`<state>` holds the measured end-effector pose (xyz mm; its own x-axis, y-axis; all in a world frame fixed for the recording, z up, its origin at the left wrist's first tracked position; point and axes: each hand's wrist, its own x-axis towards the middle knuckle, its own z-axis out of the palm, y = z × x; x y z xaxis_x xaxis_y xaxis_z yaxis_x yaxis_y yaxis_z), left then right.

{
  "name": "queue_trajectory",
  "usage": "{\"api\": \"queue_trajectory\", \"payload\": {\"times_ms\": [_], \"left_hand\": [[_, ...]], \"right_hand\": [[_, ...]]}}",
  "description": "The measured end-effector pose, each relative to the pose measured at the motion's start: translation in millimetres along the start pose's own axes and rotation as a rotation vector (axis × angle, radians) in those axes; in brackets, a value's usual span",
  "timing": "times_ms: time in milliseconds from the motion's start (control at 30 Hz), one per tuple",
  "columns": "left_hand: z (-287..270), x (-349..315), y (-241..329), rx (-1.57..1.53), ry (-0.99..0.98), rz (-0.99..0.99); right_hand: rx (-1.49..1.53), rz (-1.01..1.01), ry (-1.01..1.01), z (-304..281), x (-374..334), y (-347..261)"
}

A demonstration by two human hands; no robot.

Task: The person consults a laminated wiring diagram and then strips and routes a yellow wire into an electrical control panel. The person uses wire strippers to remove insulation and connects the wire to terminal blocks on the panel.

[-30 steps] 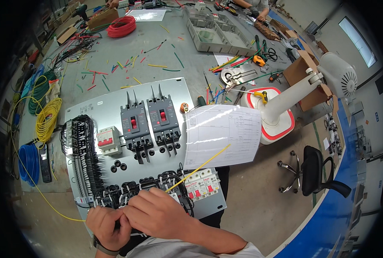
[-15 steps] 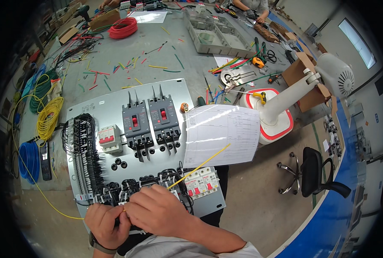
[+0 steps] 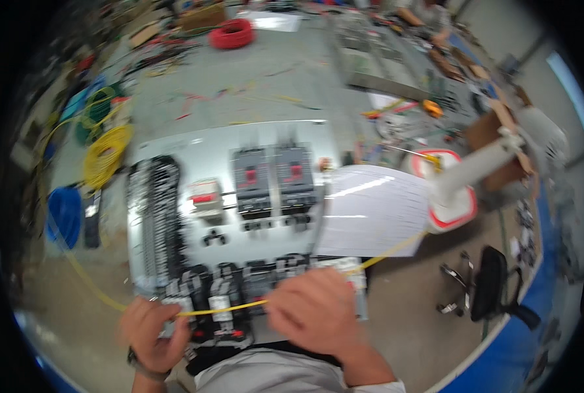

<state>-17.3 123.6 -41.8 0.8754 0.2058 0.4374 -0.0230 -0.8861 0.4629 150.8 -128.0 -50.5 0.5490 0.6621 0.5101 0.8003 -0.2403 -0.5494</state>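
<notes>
A yellow wire (image 3: 229,307) runs between my two hands, above the near edge of a metal mounting plate. My left hand (image 3: 151,333) is closed on it at the lower left, and the wire trails off from there to the left. Farther right, my right hand (image 3: 315,308) grips the same wire, whose other end sticks out over a printed sheet (image 3: 374,213). On the mounting plate (image 3: 167,145) sit two dark circuit breakers (image 3: 251,183) with red switches, a small white breaker (image 3: 206,198) and a column of black-wired terminals (image 3: 154,223). Motion blurs the picture.
Coils of yellow wire (image 3: 107,157), blue wire (image 3: 64,217) and red wire (image 3: 231,34) lie on the grey table. A white-based stand with an arm (image 3: 465,208) stands at the right, near an office chair (image 3: 488,285). A grey tray (image 3: 387,82) is farther back.
My hands have drawn apart, the right one moving right along the yellow wire, so a length now shows between them. The surroundings have shifted rightward in the view.
</notes>
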Motion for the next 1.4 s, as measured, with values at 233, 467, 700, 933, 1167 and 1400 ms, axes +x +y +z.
{"api": "queue_trajectory", "payload": {"times_ms": [233,467,700,933,1167,1400], "left_hand": [[0.1,3.7,-12.8,-0.040,-0.037,0.047],[-2.0,-0.3,-21.4,-0.084,-0.017,0.012],[-2.9,1.7,-31.7,-0.088,-0.004,0.015],[-1.3,1.1,-38.6,-0.113,0.027,-0.010],[6.5,-4.4,-42.5,-0.120,0.022,-0.049],[9.0,-3.6,-41.6,-0.104,0.015,-0.074]], "right_hand": [[-0.071,0.121,0.060,-8.0,-14.3,8.6],[-0.091,0.158,0.071,-5.8,-11.4,7.3],[-0.141,0.098,0.072,-8.4,4.8,6.1],[-0.160,0.101,0.071,-7.1,10.3,8.1],[-0.132,0.170,0.072,6.8,4.9,11.0],[-0.082,0.191,0.092,22.5,-7.9,23.2]]}}
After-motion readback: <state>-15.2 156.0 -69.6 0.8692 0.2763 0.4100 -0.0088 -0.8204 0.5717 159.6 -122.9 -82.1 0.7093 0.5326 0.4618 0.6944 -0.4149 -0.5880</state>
